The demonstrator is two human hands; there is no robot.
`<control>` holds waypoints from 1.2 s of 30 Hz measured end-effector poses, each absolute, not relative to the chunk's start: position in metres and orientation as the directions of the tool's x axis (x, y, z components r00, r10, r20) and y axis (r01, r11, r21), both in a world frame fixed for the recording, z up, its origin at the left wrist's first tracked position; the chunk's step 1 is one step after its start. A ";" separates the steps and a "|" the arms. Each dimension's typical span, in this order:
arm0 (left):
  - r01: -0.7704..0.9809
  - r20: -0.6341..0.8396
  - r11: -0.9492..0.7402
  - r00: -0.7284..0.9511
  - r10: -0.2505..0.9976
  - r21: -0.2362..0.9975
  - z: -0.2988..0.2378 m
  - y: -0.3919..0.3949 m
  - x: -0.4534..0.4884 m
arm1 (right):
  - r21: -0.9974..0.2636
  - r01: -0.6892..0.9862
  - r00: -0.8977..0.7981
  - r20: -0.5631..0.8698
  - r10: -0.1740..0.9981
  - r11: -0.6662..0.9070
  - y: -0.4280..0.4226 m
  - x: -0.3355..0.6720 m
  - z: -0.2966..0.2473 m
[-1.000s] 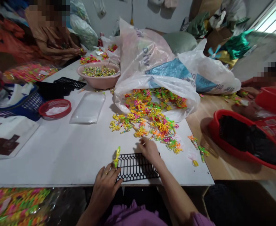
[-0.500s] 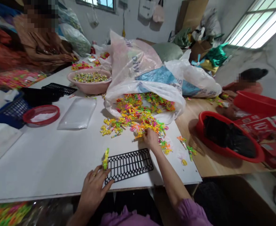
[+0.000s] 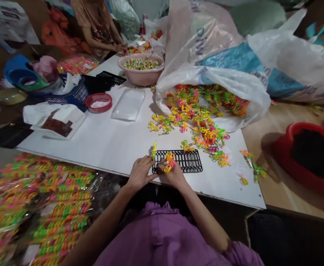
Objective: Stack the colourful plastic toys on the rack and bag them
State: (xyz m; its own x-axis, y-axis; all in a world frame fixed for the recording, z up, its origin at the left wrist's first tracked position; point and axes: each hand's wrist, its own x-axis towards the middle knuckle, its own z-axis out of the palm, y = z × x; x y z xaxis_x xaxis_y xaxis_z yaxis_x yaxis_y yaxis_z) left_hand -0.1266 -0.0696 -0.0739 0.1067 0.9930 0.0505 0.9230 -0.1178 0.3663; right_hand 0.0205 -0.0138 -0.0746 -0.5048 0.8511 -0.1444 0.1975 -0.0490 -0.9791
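A black plastic grid tray (image 3: 188, 159) lies flat near the table's front edge. A yellow-green plastic toy (image 3: 154, 149) stands at its left end. My left hand (image 3: 141, 171) grips the tray's left front corner, thumb along the front edge and fingers by the yellow-green toy. Pinched in my right hand (image 3: 175, 177) is a small orange-and-yellow plastic toy (image 3: 169, 162), held over the left part of the tray. Its lower part is hidden by the fingers. Behind the tray, a heap of similar colourful toys (image 3: 206, 127) spills from a large white plastic bag (image 3: 250, 116).
Left on the table are clear plastic sleeves (image 3: 128, 105), a red basket (image 3: 98, 102) and a white bag (image 3: 76, 114). A pink basin (image 3: 142, 77) of small pieces stands behind. A red tub (image 3: 292, 147) is at right. Another person (image 3: 95, 26) sits at the far left.
My right hand has come from the heap to the tray's left part, bringing an orange-and-yellow toy. The left hand stays at the tray's left end. The view has swung down and left.
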 end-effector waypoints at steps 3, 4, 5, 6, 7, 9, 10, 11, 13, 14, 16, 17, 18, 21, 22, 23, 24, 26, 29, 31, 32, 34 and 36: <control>0.914 0.051 -0.115 0.103 0.993 0.389 -0.075 -0.071 -0.127 | -0.961 0.266 -0.551 -0.083 0.831 0.080 -0.018 0.016 -0.080; 0.913 0.057 -0.114 0.099 0.993 0.392 -0.076 -0.071 -0.127 | -0.941 0.302 -0.572 -0.048 0.819 0.155 -0.020 0.017 -0.080; 0.912 0.062 -0.113 0.096 0.993 0.394 -0.077 -0.072 -0.128 | -0.910 0.341 -0.589 -0.013 0.808 0.234 -0.021 0.019 -0.078; 0.912 0.064 -0.113 0.095 0.993 0.395 -0.078 -0.072 -0.128 | -0.874 0.381 -0.603 0.014 0.798 0.303 -0.022 0.021 -0.077; 0.913 0.065 -0.113 0.095 0.993 0.393 -0.079 -0.073 -0.129 | -0.832 0.422 -0.617 0.029 0.787 0.362 -0.023 0.023 -0.074; 0.915 0.062 -0.114 0.098 0.993 0.386 -0.078 -0.072 -0.129 | -0.730 0.506 -0.655 0.022 0.755 0.460 -0.024 0.024 -0.070; 0.917 0.058 -0.116 0.101 0.993 0.383 -0.077 -0.071 -0.129 | -0.685 0.543 -0.670 -0.005 0.743 0.485 -0.023 0.023 -0.068; 0.917 0.056 -0.118 0.104 0.993 0.382 -0.075 -0.070 -0.129 | -0.642 0.577 -0.680 -0.035 0.733 0.504 -0.023 0.021 -0.066; 0.913 0.054 -0.125 0.113 0.992 0.387 -0.072 -0.068 -0.129 | -0.569 0.631 -0.681 -0.081 0.728 0.527 -0.025 0.016 -0.063; 0.911 0.056 -0.130 0.117 0.992 0.390 -0.070 -0.068 -0.129 | -0.552 0.645 -0.677 -0.091 0.731 0.529 -0.026 0.014 -0.062; 0.911 0.071 -0.141 0.123 0.990 0.388 -0.070 -0.069 -0.130 | -0.575 0.630 -0.677 -0.078 0.731 0.522 -0.027 0.014 -0.060; 0.913 0.084 -0.153 0.131 0.988 0.379 -0.072 -0.071 -0.131 | -0.611 0.594 -0.696 -0.063 0.715 0.523 -0.025 0.016 -0.059; 0.915 0.099 -0.168 0.141 0.985 0.366 -0.075 -0.073 -0.133 | -0.654 0.536 -0.738 -0.056 0.673 0.533 -0.021 0.021 -0.058; 0.923 0.164 -0.234 0.191 0.968 0.305 -0.092 -0.079 -0.143 | -0.707 0.393 -0.862 -0.061 0.502 0.588 0.018 0.039 -0.048; 0.923 0.183 -0.260 0.213 0.960 0.286 -0.097 -0.079 -0.147 | -0.672 0.416 -0.856 -0.062 0.514 0.613 0.039 0.044 -0.042; 0.922 0.202 -0.277 0.228 0.953 0.268 -0.102 -0.079 -0.150 | -0.607 0.486 -0.813 -0.051 0.580 0.628 0.064 0.047 -0.035; 0.922 0.216 -0.292 0.241 0.946 0.254 -0.105 -0.078 -0.152 | -0.516 0.595 -0.726 -0.017 0.687 0.616 0.090 0.047 -0.028; 0.923 0.237 -0.307 0.252 0.938 0.233 -0.107 -0.077 -0.155 | -0.324 0.790 -0.538 0.042 0.842 0.521 0.139 0.040 -0.017; 0.927 0.256 -0.298 0.239 0.937 0.227 -0.105 -0.078 -0.154 | -0.110 0.891 -0.442 0.014 0.897 0.441 0.186 0.020 -0.016; 0.927 0.253 -0.287 0.226 0.941 0.243 -0.104 -0.082 -0.153 | -0.076 0.888 -0.455 -0.001 0.890 0.454 0.194 0.013 -0.024; 0.923 0.245 -0.289 0.228 0.942 0.254 -0.104 -0.084 -0.153 | -0.073 0.886 -0.458 0.004 0.889 0.457 0.193 0.013 -0.028; 0.912 0.233 -0.308 0.248 0.940 0.271 -0.104 -0.088 -0.155 | -0.047 0.891 -0.451 0.011 0.892 0.451 0.189 0.022 -0.033; 0.904 0.235 -0.327 0.267 0.935 0.274 -0.104 -0.090 -0.157 | -0.018 0.895 -0.445 0.011 0.895 0.445 0.183 0.036 -0.032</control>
